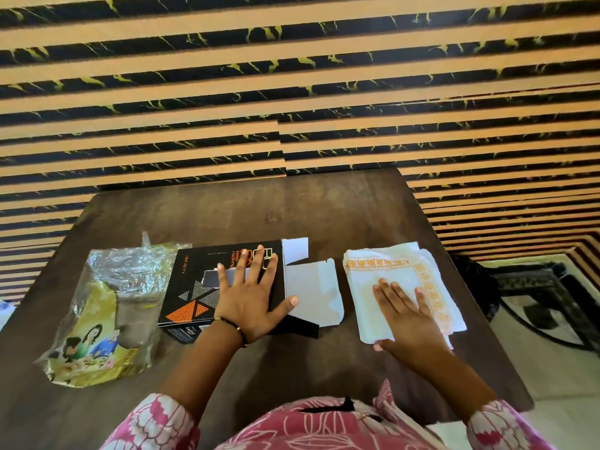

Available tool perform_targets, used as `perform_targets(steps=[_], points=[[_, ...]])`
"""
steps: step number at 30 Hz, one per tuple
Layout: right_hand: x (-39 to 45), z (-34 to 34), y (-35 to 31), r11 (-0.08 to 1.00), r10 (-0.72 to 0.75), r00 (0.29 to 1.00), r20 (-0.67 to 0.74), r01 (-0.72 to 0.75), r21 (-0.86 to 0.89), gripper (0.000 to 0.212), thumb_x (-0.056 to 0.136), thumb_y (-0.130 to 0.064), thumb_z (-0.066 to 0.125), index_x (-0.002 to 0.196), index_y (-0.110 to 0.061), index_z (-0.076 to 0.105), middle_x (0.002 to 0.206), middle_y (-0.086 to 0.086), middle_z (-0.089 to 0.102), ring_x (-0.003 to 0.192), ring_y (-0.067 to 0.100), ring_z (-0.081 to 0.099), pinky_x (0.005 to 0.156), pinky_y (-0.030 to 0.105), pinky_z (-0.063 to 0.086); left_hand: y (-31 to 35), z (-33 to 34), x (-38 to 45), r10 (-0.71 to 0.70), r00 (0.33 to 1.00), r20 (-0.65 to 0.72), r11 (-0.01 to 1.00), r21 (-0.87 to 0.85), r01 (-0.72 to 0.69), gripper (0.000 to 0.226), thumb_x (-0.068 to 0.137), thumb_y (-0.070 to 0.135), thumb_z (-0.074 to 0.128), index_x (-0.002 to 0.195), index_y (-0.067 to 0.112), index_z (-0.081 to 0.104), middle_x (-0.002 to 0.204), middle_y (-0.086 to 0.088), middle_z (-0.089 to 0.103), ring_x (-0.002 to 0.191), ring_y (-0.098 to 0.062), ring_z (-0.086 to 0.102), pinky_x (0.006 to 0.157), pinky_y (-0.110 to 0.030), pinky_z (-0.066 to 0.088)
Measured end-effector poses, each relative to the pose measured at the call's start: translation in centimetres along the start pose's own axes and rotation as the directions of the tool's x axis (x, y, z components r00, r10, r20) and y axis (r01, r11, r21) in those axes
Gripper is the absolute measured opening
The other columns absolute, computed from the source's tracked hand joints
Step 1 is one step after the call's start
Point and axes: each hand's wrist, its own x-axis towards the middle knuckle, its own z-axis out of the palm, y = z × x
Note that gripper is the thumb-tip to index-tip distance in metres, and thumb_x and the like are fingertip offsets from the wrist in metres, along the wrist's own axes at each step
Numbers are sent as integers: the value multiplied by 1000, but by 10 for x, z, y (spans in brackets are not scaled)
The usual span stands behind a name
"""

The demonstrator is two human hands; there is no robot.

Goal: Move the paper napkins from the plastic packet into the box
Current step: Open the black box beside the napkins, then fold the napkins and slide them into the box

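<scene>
A black box (191,287) with orange triangles lies flat in the middle of the dark table (227,216). Its white flaps (313,290) hang open on the right side. My left hand (251,303) rests flat on top of the box, fingers spread. A stack of white paper napkins (396,271) with an orange border lies to the right of the flaps. My right hand (409,319) lies flat on the near part of the stack. The crumpled yellow and clear plastic packet (107,306) sits to the left of the box, apart from both hands.
A striped brown and black wall (292,92) rises directly behind the table's far edge. A dark patterned stand (545,287) and pale floor show past the table's right edge. My pink patterned clothing (324,423) fills the bottom.
</scene>
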Motion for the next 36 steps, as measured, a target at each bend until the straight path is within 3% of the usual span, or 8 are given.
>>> perform_targets(steps=[7,13,19,21,23,26,30,36], points=[[-4,-28,-6,996,-88,995,53,89,-17,70,94,-41,39,148,-17,1,159,5,2,146,23,0,111,31,-16,2,0,-1,-9,1000,-14,1000,4,9,107,55,83,-23,145,28,-4,158,-3,-9,143,-31,-12,109,-67,-4],[6,-60,-1,960,21,995,-101,8,278,56,90,-33,50,141,-24,28,147,5,40,128,25,44,107,34,35,-2,0,-2,1,1000,-5,999,-44,-2,110,53,81,-27,146,28,-2,158,-2,-7,144,-30,-11,110,-63,-6],[22,-100,6,864,143,942,-304,32,503,50,84,-14,58,132,-14,47,122,17,61,109,33,57,84,25,41,10,-28,-3,58,982,-181,935,-334,-116,98,72,76,-11,142,20,28,156,-3,13,145,-19,-1,113,-33,-6],[22,-113,4,851,142,896,-421,106,514,42,81,-11,59,122,-11,56,102,14,67,92,30,63,70,16,44,27,-41,-6,-4,984,-178,724,-679,-120,65,91,59,16,135,18,41,148,1,34,139,-14,26,110,-14,13],[18,-126,-5,829,94,854,-512,218,515,43,77,-6,63,119,-10,59,98,13,70,80,24,64,61,9,39,44,-56,-7,-32,993,112,222,-968,116,60,92,53,20,129,14,48,133,-1,52,114,-11,54,92,-11,39],[4,-147,-26,751,-142,762,-632,499,432,53,73,-13,71,123,-10,56,113,8,68,96,18,66,76,14,48,56,-61,1,294,867,402,-408,-768,494,89,79,75,11,126,9,48,117,-17,64,103,-32,63,91,-41,48],[-11,-153,-47,624,-456,652,-605,719,304,56,76,-31,71,127,-17,53,134,-2,56,128,9,47,106,27,39,54,-70,-1,652,742,157,-600,-492,631,64,91,52,36,128,0,47,118,-25,60,111,-41,54,98,-53,41],[-11,-120,-46,673,-387,809,-443,576,464,80,72,-21,66,139,-41,28,152,-16,25,143,1,11,120,34,15,29,-58,-3,342,921,-186,-789,-589,174,53,97,33,29,141,4,28,147,-22,32,137,-38,24,116,-47,6]])
